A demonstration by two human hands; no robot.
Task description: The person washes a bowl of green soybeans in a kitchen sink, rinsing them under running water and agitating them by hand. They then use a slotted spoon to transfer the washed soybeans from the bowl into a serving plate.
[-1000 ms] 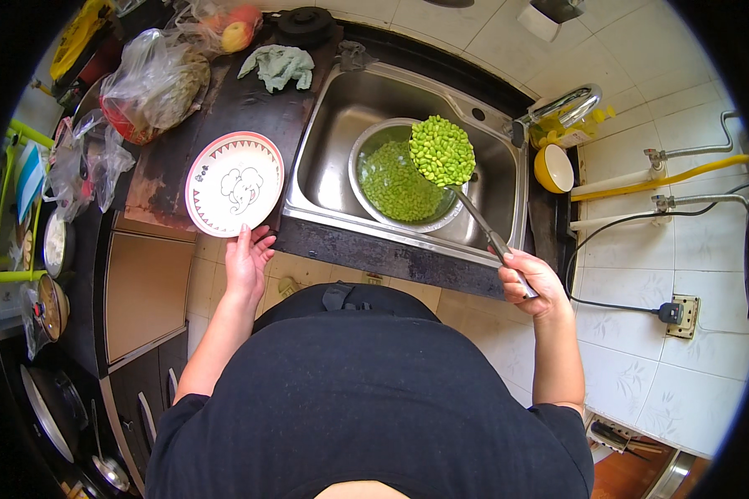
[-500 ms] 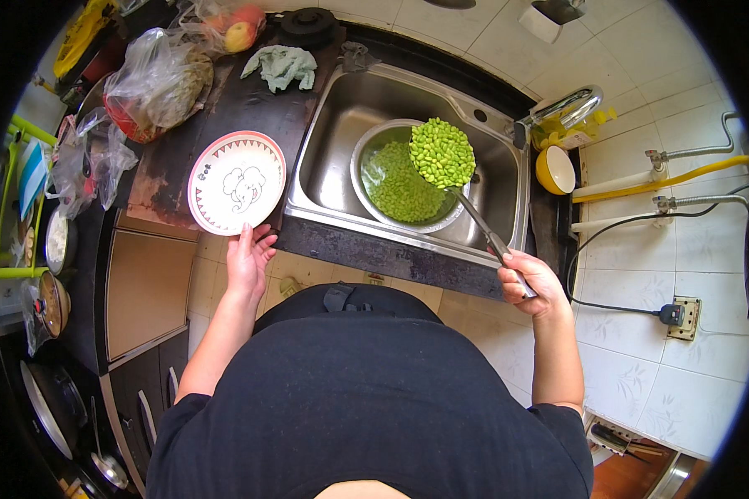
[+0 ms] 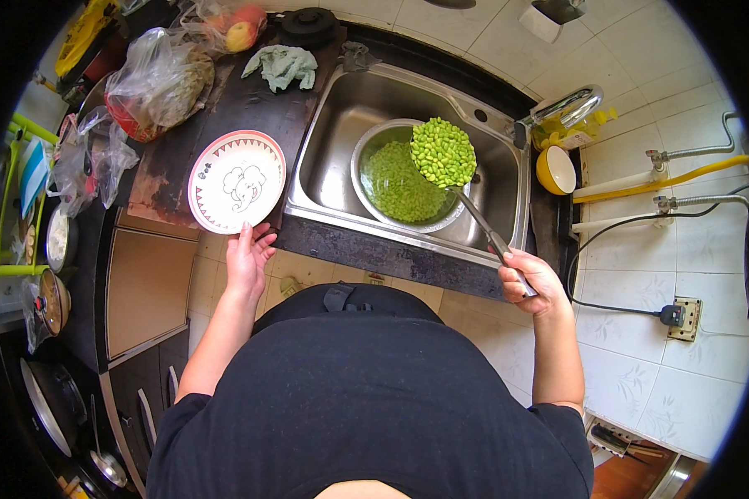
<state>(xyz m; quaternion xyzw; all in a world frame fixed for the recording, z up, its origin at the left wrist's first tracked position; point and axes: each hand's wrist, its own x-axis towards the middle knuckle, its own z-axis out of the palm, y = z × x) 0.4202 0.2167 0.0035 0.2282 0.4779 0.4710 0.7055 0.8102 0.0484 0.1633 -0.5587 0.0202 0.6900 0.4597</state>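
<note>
In my right hand (image 3: 529,282), fingers wrapped round its dark handle, is a long-handled scoop (image 3: 496,243); whether it is a ladle or a skimmer is hidden by its load. Shelled green beans (image 3: 443,152) heap over its head, above a metal basin (image 3: 363,181) in the sink. More green beans (image 3: 401,185) lie under water in that basin. My left hand (image 3: 249,259) grips the near rim of a white plate (image 3: 262,170) with a red edge and an elephant drawing, thumb on top. The plate is at the dark counter left of the sink.
The steel sink (image 3: 329,125) has a faucet (image 3: 578,104) at its right, beside a yellow bowl (image 3: 555,170). A green cloth (image 3: 281,66), a black lid (image 3: 308,27) and plastic bags (image 3: 158,79) of food lie on the counter (image 3: 225,108). Pans (image 3: 50,407) stand at lower left.
Both hands and the plate stay in place. The loaded scoop has shifted very slightly to the right, and the water in the basin looks smoother.
</note>
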